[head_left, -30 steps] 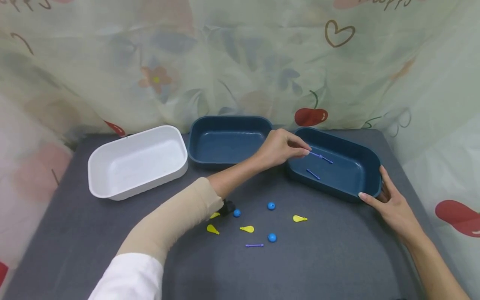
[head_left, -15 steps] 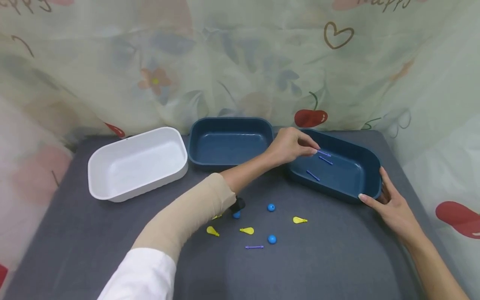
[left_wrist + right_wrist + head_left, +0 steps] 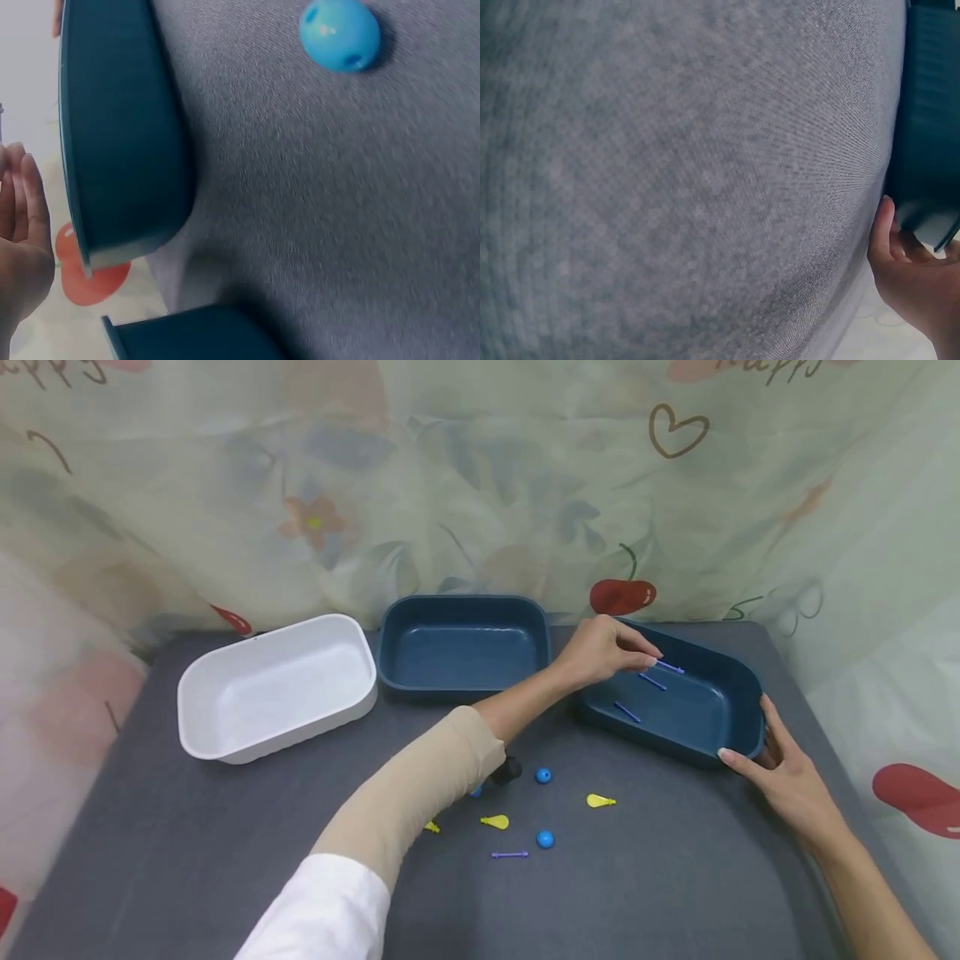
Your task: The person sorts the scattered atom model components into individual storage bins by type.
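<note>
My left hand (image 3: 606, 652) reaches over the right-hand dark blue bin (image 3: 690, 706) and pinches a thin purple stick (image 3: 671, 667) between thumb and fingertips. Below it, two more purple sticks (image 3: 627, 712) lie on the bin's floor. My right hand (image 3: 791, 781) grips that bin's near right corner, thumb on the front and fingers round the end. In the right wrist view the thumb (image 3: 883, 217) lies against the bin's wall (image 3: 930, 127). The left wrist view shows the left hand (image 3: 22, 225) above the bin's rim, with only a tip of the stick visible.
A second dark blue bin (image 3: 465, 664) stands at the middle back, a white bin (image 3: 277, 681) at left. On the grey table lie blue beads (image 3: 545, 839), yellow bulb-shaped pieces (image 3: 495, 822) and one purple stick (image 3: 510, 855). The left forearm partly covers some pieces. A printed curtain hangs behind.
My left hand has moved right, farther over the right-hand bin, carrying the purple stick. The right hand stays at the bin's corner.
</note>
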Action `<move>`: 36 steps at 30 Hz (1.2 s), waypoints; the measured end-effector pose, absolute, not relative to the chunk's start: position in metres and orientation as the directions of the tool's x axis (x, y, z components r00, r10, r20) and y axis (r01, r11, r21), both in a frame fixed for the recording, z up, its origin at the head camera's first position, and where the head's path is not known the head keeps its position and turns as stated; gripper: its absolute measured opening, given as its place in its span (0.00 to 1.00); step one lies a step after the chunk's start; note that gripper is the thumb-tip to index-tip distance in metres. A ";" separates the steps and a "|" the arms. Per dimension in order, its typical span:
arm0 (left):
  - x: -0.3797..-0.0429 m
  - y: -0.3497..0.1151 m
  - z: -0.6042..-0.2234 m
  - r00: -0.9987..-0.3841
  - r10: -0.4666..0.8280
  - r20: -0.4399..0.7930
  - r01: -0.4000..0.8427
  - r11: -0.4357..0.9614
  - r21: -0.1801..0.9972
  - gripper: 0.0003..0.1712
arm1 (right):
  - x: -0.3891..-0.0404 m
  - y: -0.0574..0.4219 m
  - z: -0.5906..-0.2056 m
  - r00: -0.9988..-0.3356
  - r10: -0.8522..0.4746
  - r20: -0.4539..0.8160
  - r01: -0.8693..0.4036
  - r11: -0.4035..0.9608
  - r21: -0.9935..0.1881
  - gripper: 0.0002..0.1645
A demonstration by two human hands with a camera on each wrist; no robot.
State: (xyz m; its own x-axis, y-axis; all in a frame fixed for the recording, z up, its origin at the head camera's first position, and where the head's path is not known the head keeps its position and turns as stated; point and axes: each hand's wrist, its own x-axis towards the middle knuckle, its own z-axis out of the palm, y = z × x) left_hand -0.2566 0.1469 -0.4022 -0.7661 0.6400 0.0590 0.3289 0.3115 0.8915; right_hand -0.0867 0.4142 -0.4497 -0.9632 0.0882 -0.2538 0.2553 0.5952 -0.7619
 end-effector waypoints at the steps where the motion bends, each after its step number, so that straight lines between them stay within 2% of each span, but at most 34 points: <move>1: -0.256 0.148 -0.403 -0.769 0.637 0.056 0.323 0.312 0.894 0.09 | -0.087 0.414 -0.450 -0.964 0.089 -0.252 0.254 0.597 -0.761 0.58; 20: -0.263 0.162 -0.416 -0.829 0.557 0.050 0.264 0.311 0.913 0.09 | -0.088 0.411 -0.449 -0.961 0.100 -0.259 0.268 0.576 -0.772 0.58; 36: -0.260 0.183 -0.415 -0.870 0.492 -0.033 0.168 0.359 0.918 0.06 | -0.085 0.415 -0.449 -0.960 0.110 -0.257 0.273 0.571 -0.774 0.58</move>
State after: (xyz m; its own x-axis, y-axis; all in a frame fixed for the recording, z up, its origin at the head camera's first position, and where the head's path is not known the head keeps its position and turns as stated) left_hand -0.2604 0.1835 -0.4149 -0.8697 0.4924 -0.0331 0.1681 0.3587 0.9182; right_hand -0.0847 0.4155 -0.4494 -0.9601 0.1102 -0.2572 0.2729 0.5713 -0.7740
